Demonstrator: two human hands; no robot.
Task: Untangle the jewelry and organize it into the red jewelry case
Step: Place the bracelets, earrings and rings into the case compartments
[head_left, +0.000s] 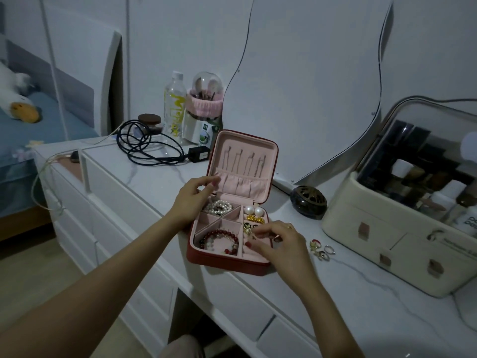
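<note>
Inside the open red jewelry case [227, 260], pearls [218, 206] and a red bead bracelet [219, 241] are kept apart; its lid is touched by the left hand [192, 200] with relaxed fingers, while something small, too tiny to identify, is pinched by the right hand [276, 241] over the earring slots.

The right hand [278, 244] covered the front right compartments of the case [227, 259], so whatever its fingers [260, 232] pinched was too small to tell. The rings [321, 250] on the surface blurred together. The cosmetics box [387, 228] ran off the right edge.
</note>
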